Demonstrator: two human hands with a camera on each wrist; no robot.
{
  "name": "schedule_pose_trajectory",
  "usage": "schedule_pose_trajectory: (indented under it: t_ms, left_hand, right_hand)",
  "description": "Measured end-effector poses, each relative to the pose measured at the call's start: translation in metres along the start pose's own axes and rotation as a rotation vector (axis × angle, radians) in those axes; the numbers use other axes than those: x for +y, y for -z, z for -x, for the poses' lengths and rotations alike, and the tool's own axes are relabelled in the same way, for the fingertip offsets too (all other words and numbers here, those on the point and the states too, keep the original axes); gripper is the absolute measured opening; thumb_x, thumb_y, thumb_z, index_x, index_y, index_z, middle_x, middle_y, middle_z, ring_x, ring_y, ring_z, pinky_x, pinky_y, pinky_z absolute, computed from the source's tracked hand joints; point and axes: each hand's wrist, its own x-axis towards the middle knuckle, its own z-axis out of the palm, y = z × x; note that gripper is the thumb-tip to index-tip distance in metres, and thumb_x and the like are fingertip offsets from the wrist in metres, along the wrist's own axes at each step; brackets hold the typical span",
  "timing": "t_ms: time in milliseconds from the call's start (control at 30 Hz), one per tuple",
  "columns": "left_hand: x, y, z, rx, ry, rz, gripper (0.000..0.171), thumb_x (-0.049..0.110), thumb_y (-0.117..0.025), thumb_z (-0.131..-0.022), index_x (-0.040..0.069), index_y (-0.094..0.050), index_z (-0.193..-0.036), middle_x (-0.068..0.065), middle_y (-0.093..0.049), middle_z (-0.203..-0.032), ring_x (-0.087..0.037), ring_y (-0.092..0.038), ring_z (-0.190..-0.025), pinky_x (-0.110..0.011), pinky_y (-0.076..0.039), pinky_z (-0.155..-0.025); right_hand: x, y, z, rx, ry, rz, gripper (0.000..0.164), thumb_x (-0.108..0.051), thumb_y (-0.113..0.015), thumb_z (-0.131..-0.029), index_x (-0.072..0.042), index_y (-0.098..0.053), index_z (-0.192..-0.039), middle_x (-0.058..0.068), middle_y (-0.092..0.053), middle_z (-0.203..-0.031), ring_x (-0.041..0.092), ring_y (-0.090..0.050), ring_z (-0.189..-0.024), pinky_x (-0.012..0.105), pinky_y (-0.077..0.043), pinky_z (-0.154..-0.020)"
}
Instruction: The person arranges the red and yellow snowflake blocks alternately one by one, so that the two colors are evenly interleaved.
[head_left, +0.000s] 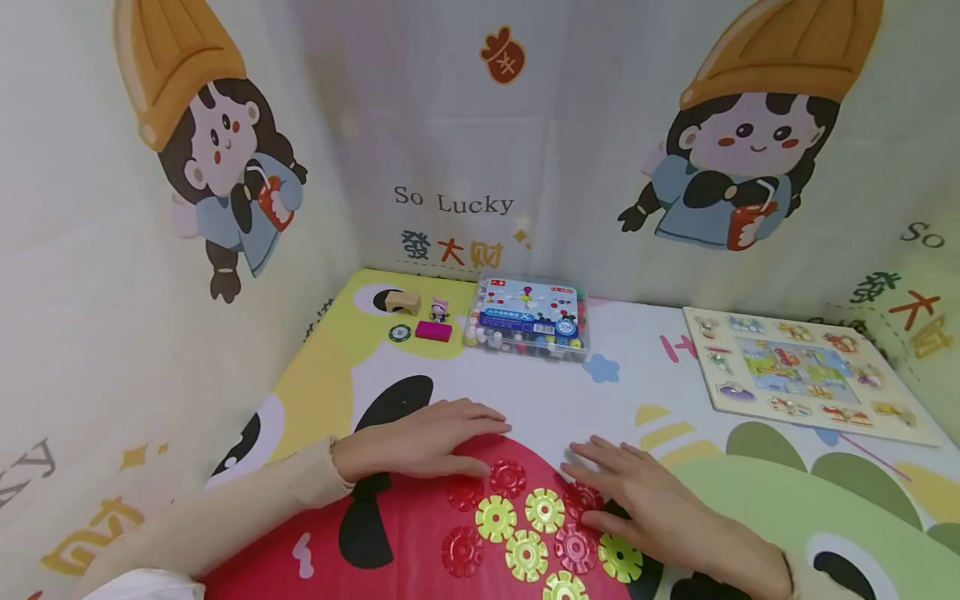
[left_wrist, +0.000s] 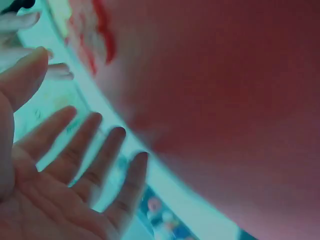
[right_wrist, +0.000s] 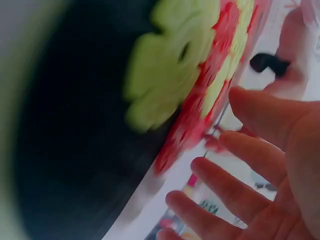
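While all our fingers (right_wrist: 227,185) spread apart holding nothing, we see a box (head_left: 528,317) and puzzle board (head_left: 759,403) beyond the notched discs (head_left: 517,557).

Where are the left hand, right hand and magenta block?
Left hand (head_left: 422,440), head view: back of the hand.
Right hand (head_left: 651,496), head view: back of the hand.
Magenta block (head_left: 433,331), head view: middle of the upper face.
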Motion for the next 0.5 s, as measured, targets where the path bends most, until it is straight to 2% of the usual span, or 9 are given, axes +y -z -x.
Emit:
schedule_pose_trajectory:
  t_ms: [67, 133, 267, 367, 500]
  left_hand:
    - [0.002, -0.001, -0.011, -0.031, -0.081, 0.014, 0.062, 0.056, -0.063, -0.082, 0.038, -0.044, -0.138, 0.016, -0.050, -0.134, -0.005, -0.045, -0.123, -0.034, -0.047, -0.097]
    - [0.004, -0.002, -0.021, -0.066, -0.157, -0.007, 0.057, 0.055, -0.065, -0.081, 0.037, -0.050, -0.134, 0.016, -0.056, -0.125, -0.002, -0.049, -0.114, -0.027, -0.048, -0.091]
    - [0.006, 0.000, -0.037, -0.100, -0.274, -0.090, 0.054, 0.056, -0.068, -0.077, 0.037, -0.058, -0.127, 0.013, -0.058, -0.119, 0.000, -0.049, -0.107, -0.023, -0.045, -0.088]
    - [0.004, 0.002, -0.042, -0.124, -0.307, -0.110, 0.054, 0.057, -0.070, -0.074, 0.039, -0.061, -0.123, 0.013, -0.057, -0.118, 0.000, -0.048, -0.107, -0.023, -0.044, -0.087]
    - [0.002, 0.002, -0.046, -0.137, -0.307, -0.080, 0.050, 0.054, -0.072, -0.073, 0.040, -0.063, -0.120, 0.013, -0.056, -0.116, 0.001, -0.047, -0.107, -0.022, -0.042, -0.087]
  right_hand:
    - [-0.008, -0.002, -0.006, -0.013, 0.087, -0.027, 0.051, -0.051, -0.062, -0.085, -0.040, -0.050, -0.134, -0.010, -0.054, -0.135, 0.020, -0.048, -0.127, 0.052, -0.043, -0.099]
    - [-0.016, -0.004, -0.011, 0.001, 0.168, -0.024, 0.044, -0.047, -0.063, -0.086, -0.040, -0.055, -0.129, -0.012, -0.058, -0.126, 0.013, -0.053, -0.117, 0.044, -0.049, -0.093]
    - [-0.025, -0.011, -0.017, 0.059, 0.282, 0.055, 0.036, -0.044, -0.065, -0.086, -0.034, -0.064, -0.120, -0.012, -0.062, -0.114, 0.009, -0.055, -0.105, 0.034, -0.051, -0.083]
    - [-0.028, -0.014, -0.019, 0.081, 0.296, 0.122, 0.035, -0.045, -0.066, -0.085, -0.033, -0.066, -0.118, -0.012, -0.062, -0.109, 0.009, -0.055, -0.101, 0.033, -0.051, -0.080]
    - [-0.029, -0.014, -0.020, 0.056, 0.257, 0.131, 0.036, -0.045, -0.067, -0.084, -0.035, -0.065, -0.118, -0.012, -0.062, -0.108, 0.008, -0.054, -0.100, 0.033, -0.050, -0.079]
